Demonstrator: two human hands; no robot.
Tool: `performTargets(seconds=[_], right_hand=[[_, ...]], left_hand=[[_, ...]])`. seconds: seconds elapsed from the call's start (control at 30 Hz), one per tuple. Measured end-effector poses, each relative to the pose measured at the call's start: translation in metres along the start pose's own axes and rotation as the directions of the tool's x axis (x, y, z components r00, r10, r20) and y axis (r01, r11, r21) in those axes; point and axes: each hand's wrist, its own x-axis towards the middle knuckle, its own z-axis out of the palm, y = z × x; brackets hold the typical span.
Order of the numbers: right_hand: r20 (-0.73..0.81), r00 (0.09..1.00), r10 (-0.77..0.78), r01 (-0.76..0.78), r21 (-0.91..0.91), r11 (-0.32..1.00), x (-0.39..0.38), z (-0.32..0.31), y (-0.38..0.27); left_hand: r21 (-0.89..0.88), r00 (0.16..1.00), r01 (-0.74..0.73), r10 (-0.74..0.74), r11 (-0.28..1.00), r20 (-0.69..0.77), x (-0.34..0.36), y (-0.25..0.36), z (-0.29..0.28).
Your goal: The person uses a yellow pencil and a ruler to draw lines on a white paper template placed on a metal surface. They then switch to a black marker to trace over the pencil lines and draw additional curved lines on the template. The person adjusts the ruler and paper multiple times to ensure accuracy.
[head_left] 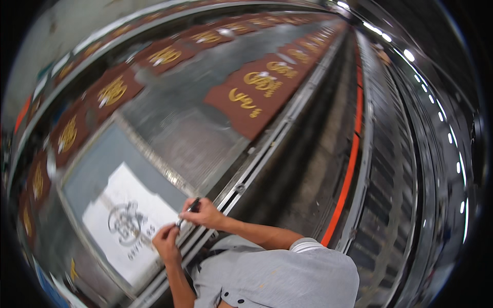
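Note:
My right hand (204,214) is closed around a dark marker pen (194,205), its top end sticking up past the fingers. Pinched at the pen's lower end, my left hand (167,240) sits just beside the right; whether it grips a cap there I cannot tell. Both hands are over the near right edge of a framed printing screen (149,154). Inside the frame, a white shirt-panel-shaped area (126,205) on the grey mesh carries a dark round design with lettering beneath it.
The screen rests on a long grey table (169,97). Reddish-brown fabric panels (241,97) with yellow prints lie in rows along it. A metal rail (277,136) edges the table on the right. Beyond the aisle run an orange strip (349,169) and another long table (385,169).

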Motion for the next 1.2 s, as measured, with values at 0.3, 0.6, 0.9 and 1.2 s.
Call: performTargets(seconds=[0.3,0.6,0.9,1.2], right_hand=[[0.168,0.985,-0.031,0.04,-0.055,0.998,0.005,-0.019,-0.019],[0.282,0.958,0.043,-0.071,0.09,0.993,0.007,0.008,-0.014],[-0.19,0.934,0.302,-0.345,-0.266,0.9,0.009,-0.021,0.073],[-0.025,0.888,0.459,-0.399,0.456,0.796,0.0,-0.018,0.029]], left_hand=[[-0.127,0.956,0.028,0.011,0.991,0.293,-0.014,0.022,0.031],[-0.22,0.907,0.258,-0.158,0.941,0.39,-0.032,0.041,0.03],[0.781,0.931,-0.218,0.364,0.585,-0.013,0.022,-0.057,-0.128],[0.972,0.999,-0.017,-0.036,0.236,0.026,0.09,-0.081,-0.235]])
